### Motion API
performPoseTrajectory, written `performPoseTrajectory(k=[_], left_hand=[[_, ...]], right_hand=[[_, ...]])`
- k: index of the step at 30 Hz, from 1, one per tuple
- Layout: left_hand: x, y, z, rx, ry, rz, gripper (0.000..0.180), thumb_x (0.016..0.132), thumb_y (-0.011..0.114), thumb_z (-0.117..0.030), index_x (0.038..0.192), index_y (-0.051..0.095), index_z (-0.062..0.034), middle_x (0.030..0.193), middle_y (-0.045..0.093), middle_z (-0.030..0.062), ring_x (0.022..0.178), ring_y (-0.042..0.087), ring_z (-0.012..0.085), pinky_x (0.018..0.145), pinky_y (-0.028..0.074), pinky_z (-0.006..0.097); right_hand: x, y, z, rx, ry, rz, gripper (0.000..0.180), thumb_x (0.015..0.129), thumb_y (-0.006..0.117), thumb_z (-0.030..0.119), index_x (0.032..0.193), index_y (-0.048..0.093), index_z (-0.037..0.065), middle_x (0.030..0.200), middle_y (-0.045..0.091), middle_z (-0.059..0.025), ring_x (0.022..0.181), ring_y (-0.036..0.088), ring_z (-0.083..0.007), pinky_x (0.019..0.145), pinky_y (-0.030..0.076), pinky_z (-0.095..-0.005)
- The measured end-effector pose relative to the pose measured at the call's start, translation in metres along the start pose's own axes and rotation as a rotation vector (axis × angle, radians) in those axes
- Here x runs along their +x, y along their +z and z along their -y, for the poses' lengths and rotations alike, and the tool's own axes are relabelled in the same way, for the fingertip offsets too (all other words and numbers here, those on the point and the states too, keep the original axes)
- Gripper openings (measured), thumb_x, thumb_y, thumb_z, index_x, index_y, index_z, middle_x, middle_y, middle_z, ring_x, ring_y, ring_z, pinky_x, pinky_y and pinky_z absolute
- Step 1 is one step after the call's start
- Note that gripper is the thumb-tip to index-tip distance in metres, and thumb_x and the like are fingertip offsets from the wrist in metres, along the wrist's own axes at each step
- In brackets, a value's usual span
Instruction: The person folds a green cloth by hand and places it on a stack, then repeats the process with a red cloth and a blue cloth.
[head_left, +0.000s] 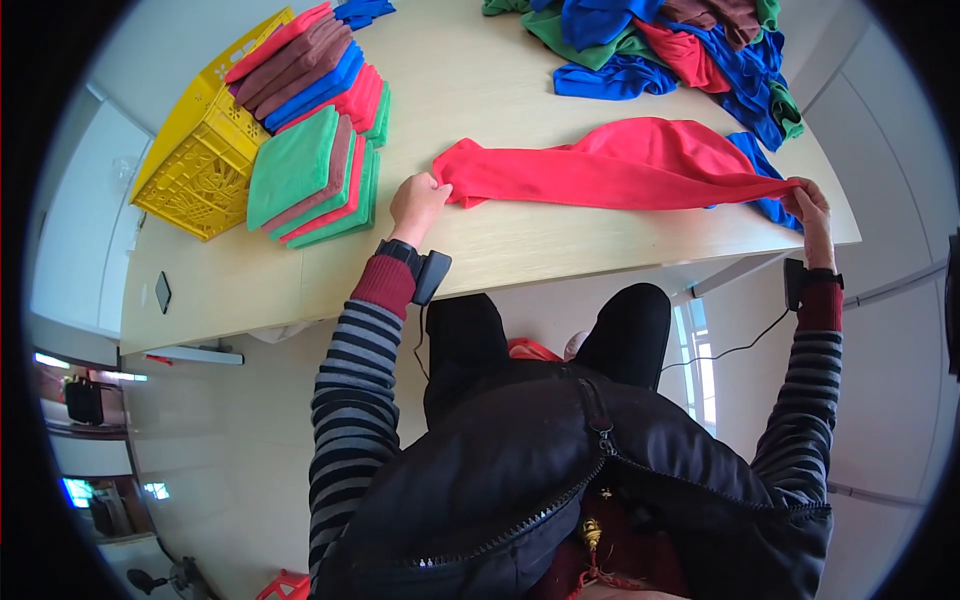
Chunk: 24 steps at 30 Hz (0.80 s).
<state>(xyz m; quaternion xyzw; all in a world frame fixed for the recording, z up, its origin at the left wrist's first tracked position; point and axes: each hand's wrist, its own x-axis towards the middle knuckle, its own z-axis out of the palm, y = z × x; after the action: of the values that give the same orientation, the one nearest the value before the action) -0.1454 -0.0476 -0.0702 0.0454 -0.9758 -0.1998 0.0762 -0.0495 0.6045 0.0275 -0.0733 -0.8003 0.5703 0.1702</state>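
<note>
A red towel [600,170] lies stretched lengthwise across the table, its far side bunched and partly folded over. My left hand [417,208] pinches its near left corner, thumb against fingers. At the other end, my right hand [808,205] grips the near right corner close to the table's right edge. Under the right part of the red towel a blue cloth [757,165] sticks out. Left of my left hand stand folded towels in green, brown and red, with a green one [295,170] on top of the nearest stack.
A yellow plastic crate [195,165] stands at the table's left, with another multicoloured stack [310,65] beside it. Crumpled blue, green, red and brown cloths [640,50] are heaped at the far right. A small dark flat piece [163,292] lies on the wooden table [450,80] at left.
</note>
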Motion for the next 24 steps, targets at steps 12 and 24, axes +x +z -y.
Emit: performPoseTrajectory(k=[12, 24], left_hand=[[0.181, -0.145, -0.035, -1.569, 0.083, 0.280, 0.027, 0.101, 0.052, -0.018, 0.117, 0.060, 0.0023, 0.111, 0.069, 0.0132, 0.100, 0.069, 0.0312, 0.090, 0.058, 0.044], [0.017, -0.140, 0.028, -1.256, -0.018, 0.045, 0.021, 0.103, 0.054, -0.023, 0.107, 0.057, -0.0022, 0.097, 0.069, 0.0098, 0.078, 0.069, 0.0175, 0.068, 0.058, 0.030]], right_hand=[[0.076, -0.013, 0.047, 0.049, -0.098, -0.094, 0.023, 0.100, 0.055, 0.018, 0.112, 0.066, 0.002, 0.098, 0.070, -0.0066, 0.086, 0.070, -0.0136, 0.081, 0.057, -0.0276], [-0.010, 0.005, 0.036, 0.063, -0.067, 0.078, 0.023, 0.101, 0.057, 0.021, 0.115, 0.064, 0.003, 0.095, 0.069, -0.0036, 0.087, 0.068, -0.0115, 0.084, 0.055, -0.0251]])
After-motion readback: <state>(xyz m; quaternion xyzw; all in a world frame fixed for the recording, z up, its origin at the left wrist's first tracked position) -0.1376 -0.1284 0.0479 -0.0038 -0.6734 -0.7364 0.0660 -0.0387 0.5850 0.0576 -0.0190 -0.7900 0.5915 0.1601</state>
